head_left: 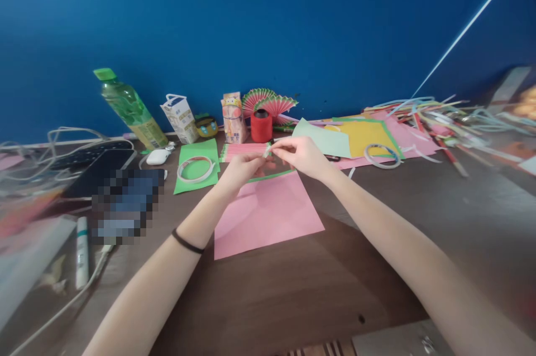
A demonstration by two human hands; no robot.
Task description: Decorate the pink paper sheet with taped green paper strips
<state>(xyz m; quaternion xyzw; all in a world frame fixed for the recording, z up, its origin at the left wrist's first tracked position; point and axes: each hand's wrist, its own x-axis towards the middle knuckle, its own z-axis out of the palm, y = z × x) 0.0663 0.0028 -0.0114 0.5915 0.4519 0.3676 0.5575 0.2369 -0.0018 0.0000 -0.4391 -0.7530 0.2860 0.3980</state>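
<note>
Fingertips of both hands meet just above the far edge of a pink sheet [268, 213], which has a green strip along that edge. A small whitish piece [267, 152] is pinched between them, too small to name surely. My left hand [245, 171] has its fingers closed at the piece's left side. My right hand [304, 156] pinches at its right side, thumb and forefinger together. Behind the hands lies a pleated pink paper [240, 152]. A roll of tape [195, 169] rests on a green sheet [182, 184] to the left.
Along the blue wall stand a green bottle [134, 110], a carton [181, 119], a decorated paper box [233, 119], a red spool [261, 127] and paper fans [274, 104]. Coloured sheets [368, 135], another tape roll [382, 156] and paper strips [444, 121] lie right. A phone [129, 202], marker [82, 253] and cables sit left.
</note>
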